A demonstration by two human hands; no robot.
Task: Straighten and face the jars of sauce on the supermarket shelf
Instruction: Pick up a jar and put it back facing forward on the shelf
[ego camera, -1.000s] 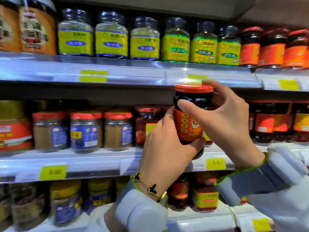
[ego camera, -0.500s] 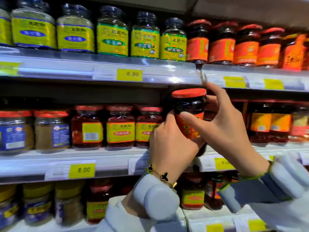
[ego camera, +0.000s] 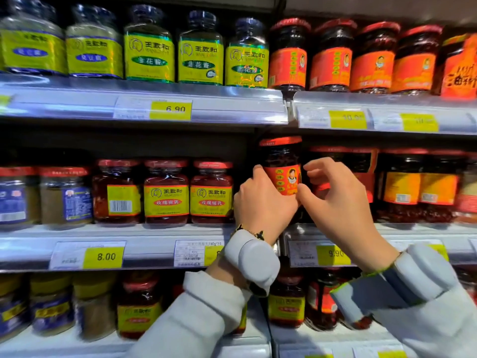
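Glossy white shelving (ego camera: 144,104), dark recesses

Two bare hands, left hand (ego camera: 260,205) and right hand (ego camera: 343,202). Both arms in light grey-white sleeves, soft sweatshirt-type fabric. Right sleeve (ego camera: 423,303) has blue-grey cuff with thin neon-green edge trim. Left wrist: chunky white rounded band (ego camera: 254,259), smooth plastic look, plus thin gold bracelet (ego camera: 254,232) with small black clover-shaped charm. No rings visible.
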